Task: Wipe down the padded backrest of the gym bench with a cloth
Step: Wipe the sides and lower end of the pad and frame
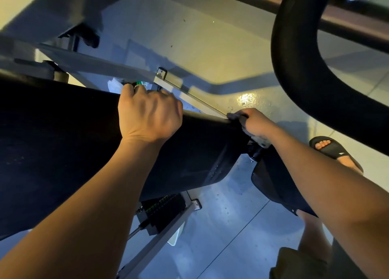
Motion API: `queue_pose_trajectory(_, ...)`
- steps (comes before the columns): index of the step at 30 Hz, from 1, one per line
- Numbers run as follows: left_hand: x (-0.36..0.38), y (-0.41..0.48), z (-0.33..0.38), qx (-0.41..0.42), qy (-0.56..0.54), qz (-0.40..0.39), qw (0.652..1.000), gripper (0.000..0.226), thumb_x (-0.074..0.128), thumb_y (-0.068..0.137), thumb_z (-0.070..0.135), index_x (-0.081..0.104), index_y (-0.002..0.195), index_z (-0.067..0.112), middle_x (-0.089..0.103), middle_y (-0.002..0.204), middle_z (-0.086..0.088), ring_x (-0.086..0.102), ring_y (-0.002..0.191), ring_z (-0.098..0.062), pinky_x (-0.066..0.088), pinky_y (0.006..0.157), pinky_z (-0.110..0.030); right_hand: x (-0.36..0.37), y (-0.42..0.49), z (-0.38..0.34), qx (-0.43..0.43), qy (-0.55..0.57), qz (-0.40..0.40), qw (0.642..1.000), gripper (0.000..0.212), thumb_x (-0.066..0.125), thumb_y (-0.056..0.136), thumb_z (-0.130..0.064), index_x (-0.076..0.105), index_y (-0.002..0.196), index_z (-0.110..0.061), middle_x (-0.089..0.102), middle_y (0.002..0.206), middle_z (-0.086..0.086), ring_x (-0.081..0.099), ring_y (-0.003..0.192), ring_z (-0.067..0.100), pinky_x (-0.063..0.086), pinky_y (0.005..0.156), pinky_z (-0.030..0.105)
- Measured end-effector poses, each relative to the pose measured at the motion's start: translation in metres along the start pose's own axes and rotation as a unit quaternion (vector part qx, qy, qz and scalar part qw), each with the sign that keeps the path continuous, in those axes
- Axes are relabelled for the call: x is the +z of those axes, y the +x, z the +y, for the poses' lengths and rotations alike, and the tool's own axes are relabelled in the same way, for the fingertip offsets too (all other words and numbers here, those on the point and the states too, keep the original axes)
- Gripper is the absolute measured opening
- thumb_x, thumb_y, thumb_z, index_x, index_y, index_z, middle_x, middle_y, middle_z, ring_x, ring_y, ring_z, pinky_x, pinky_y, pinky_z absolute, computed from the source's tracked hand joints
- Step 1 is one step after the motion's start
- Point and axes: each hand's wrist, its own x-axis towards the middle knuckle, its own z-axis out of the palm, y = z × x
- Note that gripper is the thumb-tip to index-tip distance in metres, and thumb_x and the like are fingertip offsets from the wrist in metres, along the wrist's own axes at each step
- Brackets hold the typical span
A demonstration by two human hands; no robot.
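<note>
Surface (63, 152): black padded backrest, running in from the left side. Left grip (149, 114) on its far edge, fingers curled over. Something green-tipped (139, 83) sits at the fingertips, can't tell if it's held. Right grip (255, 122) at the far right corner, pressing a grey cloth (233, 116) onto the edge. Floor (231, 226): glossy grey tile, carrying the metal frame rails (189, 95) and a sandalled foot (334, 150) at the right.

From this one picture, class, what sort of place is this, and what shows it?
Probably a gym or workout room. A black padded backrest lies over a grey metal frame, what looks like an adjustment rail sits beneath, and the right hand holds a cloth at the pad's edge.
</note>
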Motion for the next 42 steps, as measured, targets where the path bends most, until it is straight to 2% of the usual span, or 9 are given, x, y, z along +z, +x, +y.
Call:
queue_pose_trajectory(3,-0.004,0.002,-0.001,0.003,-0.003,-0.018,1.0,0.044,0.043,0.097,0.028,0.033,0.055,0.018,0.03,0.051,-0.001,0.034,0.056,-0.021,0.021,0.068,-0.035,0.001,-0.002,-0.007,0.011,-0.021,-0.017,1.0,0.014,0.053,0.103,-0.029,0.064,0.111,-0.03,0.068,0.082,0.005,0.058,0.07,0.014,0.044,0.07,0.03)
queue_pose_trajectory(8,-0.008,0.003,0.001,0.0,-0.016,-0.048,0.999,0.05,0.044,0.096,0.029,0.025,0.05,0.019,0.034,0.048,0.0,0.038,0.054,-0.021,0.022,0.069,-0.035,-0.008,0.004,0.021,0.116,-0.071,0.017,0.991,0.035,0.048,0.099,-0.004,0.061,0.131,-0.002,0.063,0.126,0.024,0.06,0.117,0.038,0.044,0.088,0.032)
queue_pose_trajectory(14,-0.01,0.001,-0.001,0.005,-0.026,-0.069,0.997,0.048,0.043,0.095,0.029,0.031,0.051,0.019,0.037,0.047,0.001,0.035,0.052,-0.019,0.025,0.068,-0.035,0.02,-0.029,0.006,0.031,0.11,0.12,0.986,0.034,0.046,0.105,-0.048,0.058,0.108,-0.017,0.065,0.081,0.005,0.064,0.074,0.021,0.052,0.068,0.033)
queue_pose_trajectory(20,-0.014,0.002,0.001,-0.007,-0.003,-0.1,0.995,0.049,0.04,0.096,0.031,0.044,0.05,0.017,0.035,0.045,0.005,0.024,0.047,-0.014,0.023,0.068,-0.035,0.044,-0.063,0.001,-0.002,0.157,0.162,0.974,0.012,0.044,0.107,-0.026,0.047,0.114,-0.016,0.061,0.094,0.0,0.062,0.094,0.025,0.041,0.063,0.03)
queue_pose_trajectory(24,-0.017,0.0,0.001,0.002,0.0,-0.11,0.994,0.039,0.045,0.093,0.023,0.049,0.055,0.018,0.042,0.049,0.007,0.029,0.05,-0.013,0.022,0.069,-0.035,0.053,-0.077,-0.024,-0.075,0.127,0.161,0.976,0.009,0.05,0.1,-0.016,0.051,0.109,-0.015,0.06,0.09,0.001,0.058,0.077,0.016,0.042,0.059,0.03)
queue_pose_trajectory(28,-0.019,0.0,0.003,0.003,-0.001,-0.106,0.994,0.044,0.047,0.096,0.023,0.045,0.053,0.017,0.039,0.049,0.007,0.029,0.05,-0.014,0.023,0.071,-0.036,0.057,-0.089,-0.026,-0.149,0.061,0.163,0.973,0.024,0.056,0.09,-0.013,0.057,0.113,-0.018,0.059,0.108,0.003,0.06,0.094,0.02,0.05,0.08,0.036)
queue_pose_trajectory(33,-0.021,0.001,0.004,0.005,-0.003,-0.117,0.993,0.041,0.042,0.098,0.022,0.051,0.058,0.018,0.045,0.053,0.006,0.037,0.053,-0.015,0.023,0.073,-0.036,0.045,-0.092,-0.01,-0.184,-0.033,0.105,0.977,0.036,0.058,0.091,-0.006,0.05,0.125,-0.013,0.032,0.123,-0.004,0.048,0.101,0.013,0.036,0.086,0.016)
queue_pose_trajectory(40,-0.019,0.0,0.005,0.001,-0.005,-0.108,0.994,0.042,0.042,0.097,0.024,0.055,0.057,0.019,0.045,0.051,0.004,0.033,0.051,-0.017,0.024,0.07,-0.037,0.033,-0.079,-0.01,-0.226,-0.131,0.137,0.956,0.016,0.056,0.092,-0.008,0.042,0.098,-0.013,0.05,0.1,0.007,0.052,0.087,0.03,0.037,0.064,0.038)
queue_pose_trajectory(42,-0.018,0.001,0.005,-0.003,-0.007,-0.102,0.995,0.044,0.04,0.097,0.025,0.054,0.056,0.019,0.045,0.051,0.003,0.034,0.05,-0.017,0.023,0.07,-0.037,0.037,-0.078,-0.004,-0.203,-0.096,0.177,0.958,0.013,0.055,0.097,-0.014,0.042,0.099,-0.014,0.054,0.089,0.006,0.052,0.074,0.026,0.036,0.055,0.033)
